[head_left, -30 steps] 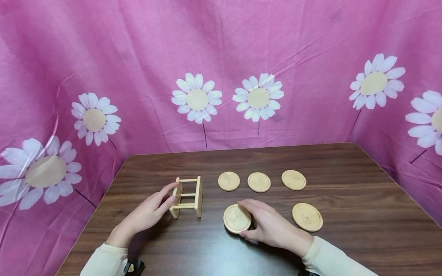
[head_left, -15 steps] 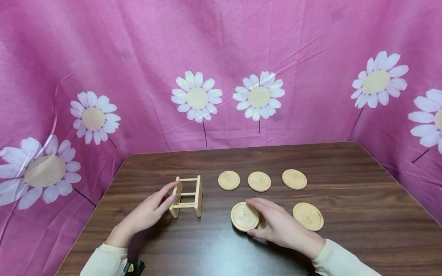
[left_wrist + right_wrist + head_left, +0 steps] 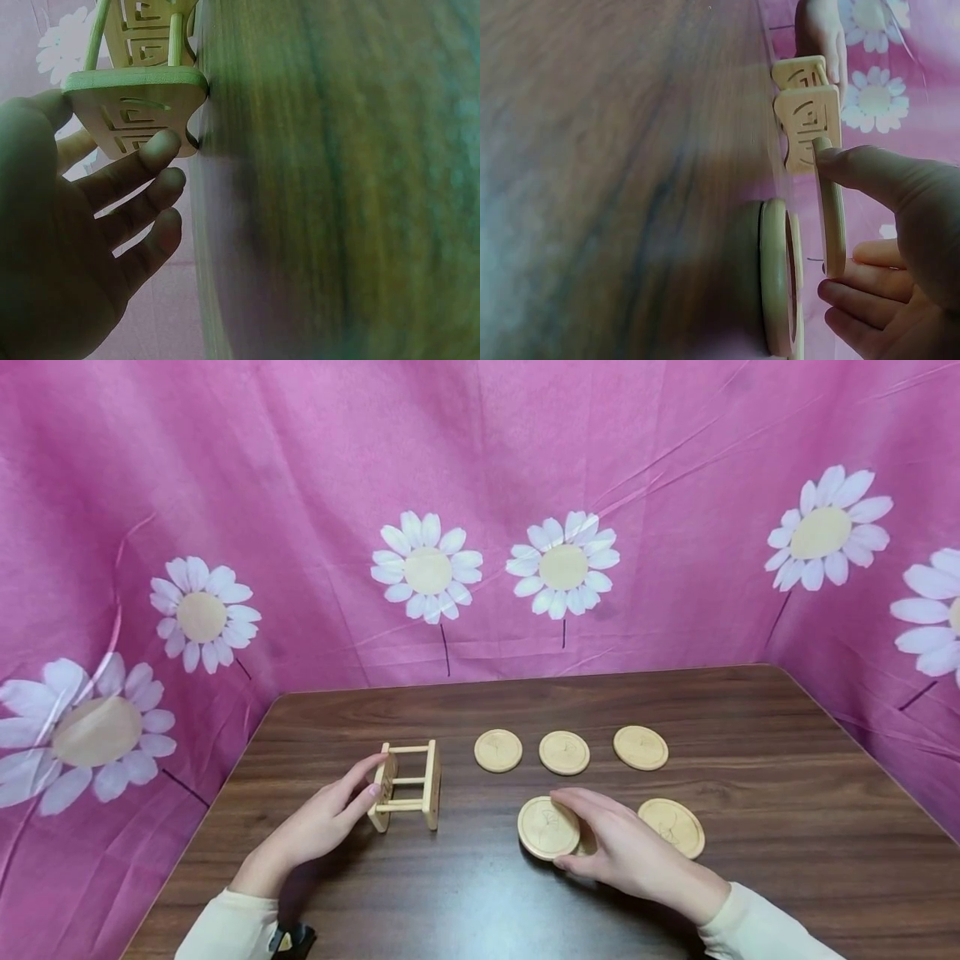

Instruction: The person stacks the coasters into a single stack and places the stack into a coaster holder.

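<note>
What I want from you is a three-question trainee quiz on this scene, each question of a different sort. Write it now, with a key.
1. True or false: the left hand touches the wooden rack.

2. Multiple choice: the disc in the right hand is
A) between the rack's two sides
B) held above the table
C) lying flat on the table

3. Count: how many discs lie in the far row, nearest the pink flowered cloth?

Key:
1. True; its fingers are at the rack's left side.
2. B; the right wrist view shows it off the surface.
3. Three.
</note>
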Tool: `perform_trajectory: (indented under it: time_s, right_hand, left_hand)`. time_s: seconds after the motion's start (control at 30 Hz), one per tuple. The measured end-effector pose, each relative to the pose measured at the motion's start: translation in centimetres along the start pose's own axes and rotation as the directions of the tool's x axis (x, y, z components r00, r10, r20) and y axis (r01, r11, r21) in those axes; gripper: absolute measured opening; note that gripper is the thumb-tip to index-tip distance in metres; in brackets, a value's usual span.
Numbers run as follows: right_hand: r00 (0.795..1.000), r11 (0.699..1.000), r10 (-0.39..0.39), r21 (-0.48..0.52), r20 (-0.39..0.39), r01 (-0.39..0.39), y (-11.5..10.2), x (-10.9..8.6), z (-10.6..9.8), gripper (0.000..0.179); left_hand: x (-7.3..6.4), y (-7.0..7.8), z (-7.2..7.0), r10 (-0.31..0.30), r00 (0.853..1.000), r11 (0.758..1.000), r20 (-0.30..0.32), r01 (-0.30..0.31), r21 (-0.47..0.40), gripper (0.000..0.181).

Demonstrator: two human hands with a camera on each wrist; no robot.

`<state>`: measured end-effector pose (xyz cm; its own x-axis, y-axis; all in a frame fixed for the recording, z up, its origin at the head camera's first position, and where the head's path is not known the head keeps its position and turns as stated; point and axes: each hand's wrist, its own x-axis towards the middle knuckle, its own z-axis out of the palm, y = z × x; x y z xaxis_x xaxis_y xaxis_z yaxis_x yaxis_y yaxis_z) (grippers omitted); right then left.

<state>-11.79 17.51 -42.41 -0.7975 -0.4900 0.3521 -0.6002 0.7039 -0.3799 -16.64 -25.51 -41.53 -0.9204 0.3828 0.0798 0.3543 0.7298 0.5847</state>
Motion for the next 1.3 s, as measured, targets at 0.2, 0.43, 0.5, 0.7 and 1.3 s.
perform_trajectory:
  time_s: [0.2, 0.43, 0.5, 0.7, 1.3]
  right_hand:
    - [1.0, 1.0, -0.005, -0.002, -0.02, 0.005, 0.5, -0.6, -0.1, 0.074]
    - [0.999, 1.0, 0.003, -0.023, -0.032, -0.004, 1.0, -1.3, -0.2, 0.071]
    - [0.999, 0.999, 0.013, -0.032, -0.032, -0.014, 1.1, -1.6, -0.3, 0.07]
    - [0.999, 0.998, 0.041, -0.048, -0.036, -0.043, 1.5, -2.1, -0.5, 0.07]
    - [0.998, 0.997, 0.056, -0.051, -0.026, -0.057, 2.0, -2.9, -0.6, 0.07]
  left_hand:
    - [0.0, -0.1, 0.0, -0.002, 1.0, 1.0, 0.0, 0.002, 0.006, 0.051]
    - [0.0, -0.1, 0.3, 0.0, 1.0, 1.0, -0.002, 0.0, -0.008, 0.052]
    - [0.0, 0.0, 0.3, 0.002, 1.0, 1.0, -0.002, -0.002, -0.012, 0.051]
    - [0.0, -0.1, 0.4, 0.006, 1.0, 1.0, -0.011, -0.006, 0.001, 0.051]
    - [-0.2, -0.1, 0.4, 0.004, 1.0, 1.0, -0.009, -0.004, 0.002, 0.051]
